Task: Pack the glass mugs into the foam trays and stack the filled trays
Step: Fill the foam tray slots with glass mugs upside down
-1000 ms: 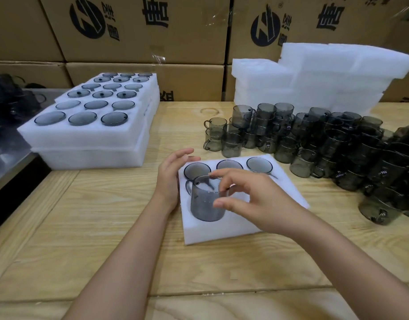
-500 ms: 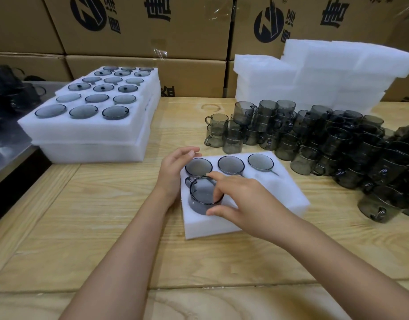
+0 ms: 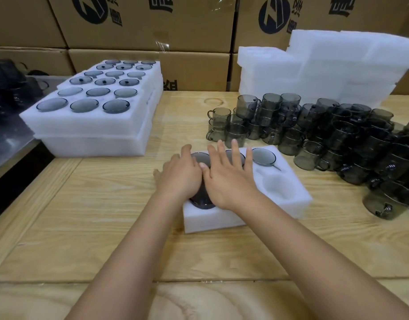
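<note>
- The foam tray (image 3: 224,219) lay on the wooden table (image 3: 95,227) at 12 o'clock from the person. Its long axis ran roughly 9 to 3 o'clock, skewed a little clockwise.
- The current mug (image 3: 202,202) sat in the tray's front-left pocket. Only a dark arc of glass showed below the palms; its handle and its seating depth were hidden.
- The left hand (image 3: 179,175) lay flat, palm down, fingers straight and close together, on the mug's left half.
- The right hand (image 3: 230,181) lay flat beside it, fingers spread, meeting the left at the thumb. Neither hand gripped anything; both were judged to be pressing the mug home.
- The empty pocket (image 3: 274,186) lay just beside the right hand at its 3 o'clock. The front-middle pocket was covered by that hand, so its state could not be told.
- In the back row, the right-end mug (image 3: 263,157) was seated and in plain view; the other two were partly covered by fingertips.
- The loose mugs (image 3: 337,139) stood at 1 to 2 o'clock, beyond the tray. The right hand was nearer, so the next pick was judged to fall to it.
- The filled stack (image 3: 90,125) stood well apart at 10 o'clock; its lower layer's contents were not visible.
- The spare foam (image 3: 326,72) lay at 1 o'clock, with cartons (image 3: 148,24) behind.
</note>
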`<state>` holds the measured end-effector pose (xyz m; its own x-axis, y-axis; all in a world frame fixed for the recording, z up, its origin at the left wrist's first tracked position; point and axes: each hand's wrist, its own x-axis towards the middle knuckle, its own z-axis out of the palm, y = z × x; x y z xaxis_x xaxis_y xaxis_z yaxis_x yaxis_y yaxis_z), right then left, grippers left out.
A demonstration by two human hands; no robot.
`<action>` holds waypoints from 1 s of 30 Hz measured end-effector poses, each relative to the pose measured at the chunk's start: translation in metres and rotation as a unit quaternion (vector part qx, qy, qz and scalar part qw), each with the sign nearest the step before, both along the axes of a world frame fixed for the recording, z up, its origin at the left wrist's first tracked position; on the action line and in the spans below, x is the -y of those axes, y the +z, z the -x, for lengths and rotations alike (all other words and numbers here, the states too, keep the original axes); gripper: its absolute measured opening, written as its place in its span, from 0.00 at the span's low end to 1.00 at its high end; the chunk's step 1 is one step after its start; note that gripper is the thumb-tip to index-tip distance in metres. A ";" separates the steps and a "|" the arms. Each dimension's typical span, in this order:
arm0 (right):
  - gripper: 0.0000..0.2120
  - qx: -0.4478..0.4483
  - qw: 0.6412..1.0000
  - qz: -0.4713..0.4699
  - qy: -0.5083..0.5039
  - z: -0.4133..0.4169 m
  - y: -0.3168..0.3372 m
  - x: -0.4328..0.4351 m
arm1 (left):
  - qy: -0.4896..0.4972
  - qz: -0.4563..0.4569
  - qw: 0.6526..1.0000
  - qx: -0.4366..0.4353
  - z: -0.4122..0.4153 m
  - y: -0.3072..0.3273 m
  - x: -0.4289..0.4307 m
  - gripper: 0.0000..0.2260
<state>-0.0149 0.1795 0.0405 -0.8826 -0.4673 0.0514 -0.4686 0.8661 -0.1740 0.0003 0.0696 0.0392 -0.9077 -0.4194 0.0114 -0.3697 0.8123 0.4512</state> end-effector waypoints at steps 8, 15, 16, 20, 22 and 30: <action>0.24 -0.006 0.999 0.003 -0.039 -0.002 -0.006 0.003 | 0.013 -0.098 0.989 -0.106 0.002 -0.006 -0.001 0.20; 0.24 0.049 0.992 0.109 -0.051 0.004 0.012 -0.007 | 0.011 -0.366 0.913 -0.178 0.012 -0.018 0.016 0.22; 0.21 0.051 0.979 0.187 -0.057 0.009 0.021 -0.017 | 0.009 -0.419 0.887 -0.196 0.013 -0.020 0.018 0.22; 0.11 -0.109 0.932 0.309 -0.153 0.045 0.048 -0.086 | -0.042 -0.493 0.843 -0.210 0.023 -0.022 0.025 0.22; 0.12 -0.101 0.939 0.246 -0.215 0.065 0.046 -0.120 | -0.058 -0.508 0.832 -0.215 0.026 -0.022 0.028 0.21; 0.14 -0.080 0.950 0.127 -0.273 0.079 -0.007 -0.154 | -0.034 -0.510 0.816 -0.269 0.024 -0.023 0.026 0.15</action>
